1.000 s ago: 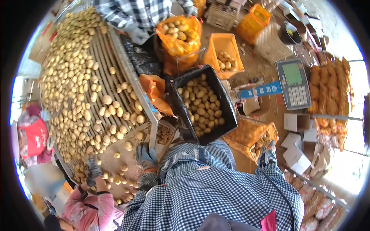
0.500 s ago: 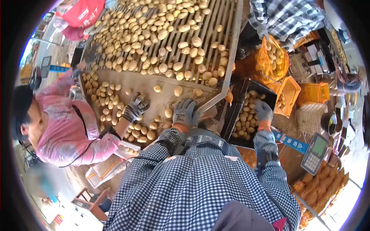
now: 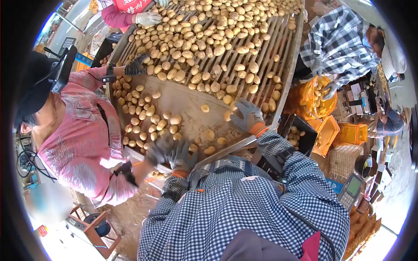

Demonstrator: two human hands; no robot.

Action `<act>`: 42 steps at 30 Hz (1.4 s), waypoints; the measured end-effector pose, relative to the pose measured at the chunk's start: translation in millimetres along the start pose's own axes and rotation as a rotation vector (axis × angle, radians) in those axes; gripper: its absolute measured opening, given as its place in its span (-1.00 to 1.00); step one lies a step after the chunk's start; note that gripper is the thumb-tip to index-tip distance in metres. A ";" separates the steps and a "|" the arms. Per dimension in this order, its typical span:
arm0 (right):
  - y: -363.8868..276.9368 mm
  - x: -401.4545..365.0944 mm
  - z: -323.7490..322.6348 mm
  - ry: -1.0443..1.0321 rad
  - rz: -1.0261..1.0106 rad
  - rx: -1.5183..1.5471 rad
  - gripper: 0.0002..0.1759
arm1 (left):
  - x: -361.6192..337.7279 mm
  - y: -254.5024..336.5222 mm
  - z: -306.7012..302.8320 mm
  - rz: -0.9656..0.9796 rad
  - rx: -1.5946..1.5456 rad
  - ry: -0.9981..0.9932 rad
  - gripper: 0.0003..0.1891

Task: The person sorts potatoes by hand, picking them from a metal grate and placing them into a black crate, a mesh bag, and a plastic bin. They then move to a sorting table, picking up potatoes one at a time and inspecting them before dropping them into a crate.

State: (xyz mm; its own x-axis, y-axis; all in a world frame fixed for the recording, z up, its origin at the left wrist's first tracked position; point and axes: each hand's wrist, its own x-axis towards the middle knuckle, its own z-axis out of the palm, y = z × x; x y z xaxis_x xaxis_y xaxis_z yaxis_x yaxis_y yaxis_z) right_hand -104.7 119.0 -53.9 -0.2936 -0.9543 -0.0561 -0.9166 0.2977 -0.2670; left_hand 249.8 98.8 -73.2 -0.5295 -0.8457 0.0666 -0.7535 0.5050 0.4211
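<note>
My right hand (image 3: pixel 247 115), in a grey glove with an orange cuff, is over the lower end of the slatted rack (image 3: pixel 278 65). Its fingers are spread, and the fingertips are against or just beside a potato (image 3: pixel 228 115). My left hand (image 3: pixel 181 157), also gloved, is at the front edge of the metal tray (image 3: pixel 174 93), fingers stretched out beside a few potatoes (image 3: pixel 210 150). A co-worker's dark-gloved hand (image 3: pixel 159 150), blurred, is right beside it. Many potatoes (image 3: pixel 187 43) cover the rack, and a loose group (image 3: pixel 143 113) lies on the tray's left side.
A black crate (image 3: pixel 310 130) with potatoes stands at my right, beside an orange crate (image 3: pixel 324 135) and an orange mesh bag (image 3: pixel 322 93) handled by a person in a checked shirt. A scale display (image 3: pixel 351 191) stands nearby. A co-worker in pink (image 3: pixel 82 143) is at my left.
My right hand has left the black crate and moved over to the rack's lower edge. My left hand has shifted left to the tray's front edge. The view has turned, showing more of the rack.
</note>
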 end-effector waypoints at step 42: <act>-43.4 38.2 -29.7 -0.280 -0.032 0.270 -0.33 | 114.3 -16.5 -9.0 0.266 -0.175 0.153 -0.56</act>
State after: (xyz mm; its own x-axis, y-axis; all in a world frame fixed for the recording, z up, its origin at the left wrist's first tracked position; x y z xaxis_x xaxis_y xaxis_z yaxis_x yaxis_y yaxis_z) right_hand -84.1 70.4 -15.9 -0.1463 -0.9446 -0.2938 -0.8089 0.2852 -0.5142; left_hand 205.2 -7.7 -64.3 -0.6235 -0.7114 0.3242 -0.5120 0.6850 0.5183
